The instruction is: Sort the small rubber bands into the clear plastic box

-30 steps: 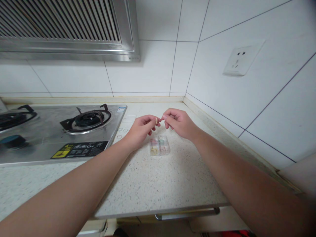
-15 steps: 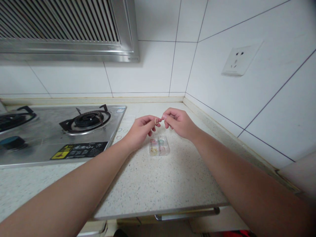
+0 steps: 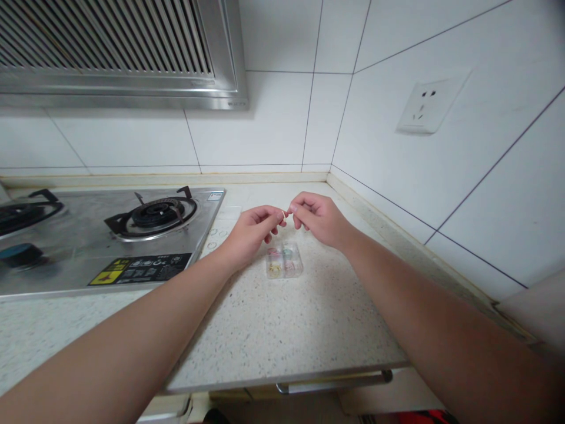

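My left hand [image 3: 255,232] pinches a small pale-yellow ring [image 3: 284,216] between thumb and forefinger. Close against those fingertips, the pinched thumb and finger of my right hand [image 3: 321,219] appear to meet them; what they hold, if anything, is too small to make out. Below both hands, a clear divided plastic box [image 3: 301,262] lies on the counter with small pink, green and yellow loops in its compartments. Several thin loops [image 3: 213,232] lie on the counter left of my left hand, partly hidden by its wrist.
A steel gas hob [image 3: 145,253] with black burner supports takes up the left side of the speckled counter [image 3: 282,330]. Above it hangs a range hood [image 3: 176,94]. A tiled wall with a socket [image 3: 426,109] borders the right. A flat clear piece [image 3: 230,213] lies beside the hob.
The ring at my left fingertips has turned from a round face to a nearly edge-on view, shifting slightly right. Both hands stay almost in place.
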`<state>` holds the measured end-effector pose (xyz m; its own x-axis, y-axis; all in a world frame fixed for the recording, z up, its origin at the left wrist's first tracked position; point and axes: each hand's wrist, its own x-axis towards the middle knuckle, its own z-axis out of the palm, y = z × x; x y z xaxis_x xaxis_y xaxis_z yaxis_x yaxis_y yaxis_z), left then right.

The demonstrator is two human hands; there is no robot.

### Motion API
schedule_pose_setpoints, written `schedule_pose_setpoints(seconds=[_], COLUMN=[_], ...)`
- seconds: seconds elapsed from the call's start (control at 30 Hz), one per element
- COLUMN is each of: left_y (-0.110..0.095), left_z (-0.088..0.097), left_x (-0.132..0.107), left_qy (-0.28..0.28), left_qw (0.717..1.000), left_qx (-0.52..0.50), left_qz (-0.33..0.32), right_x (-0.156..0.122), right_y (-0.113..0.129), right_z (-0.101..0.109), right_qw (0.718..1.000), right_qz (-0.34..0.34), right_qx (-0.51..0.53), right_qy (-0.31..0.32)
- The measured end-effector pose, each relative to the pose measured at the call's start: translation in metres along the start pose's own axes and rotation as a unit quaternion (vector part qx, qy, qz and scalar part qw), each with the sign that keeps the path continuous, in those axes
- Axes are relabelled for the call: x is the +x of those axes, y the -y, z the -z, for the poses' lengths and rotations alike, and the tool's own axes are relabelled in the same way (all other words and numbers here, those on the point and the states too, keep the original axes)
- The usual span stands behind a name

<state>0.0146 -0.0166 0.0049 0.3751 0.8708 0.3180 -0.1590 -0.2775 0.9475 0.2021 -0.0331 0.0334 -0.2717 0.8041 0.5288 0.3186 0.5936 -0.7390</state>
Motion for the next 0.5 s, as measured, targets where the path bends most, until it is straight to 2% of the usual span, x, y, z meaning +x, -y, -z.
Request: schedule_pose_setpoints(seconds=[0.5], left_y=[0.0013], left_z=[0.0006], left_x=[0.0005], left_qy=[-0.001], left_qw=[1.0], left_qx=[0.002], left_qz=[-0.01], right_x=[0.0005], right_y=[-0.0018], right_z=[0.0001], right_qw=[1.0], right_qz=[0.002], right_qx=[0.006], right_qy=[-0.003])
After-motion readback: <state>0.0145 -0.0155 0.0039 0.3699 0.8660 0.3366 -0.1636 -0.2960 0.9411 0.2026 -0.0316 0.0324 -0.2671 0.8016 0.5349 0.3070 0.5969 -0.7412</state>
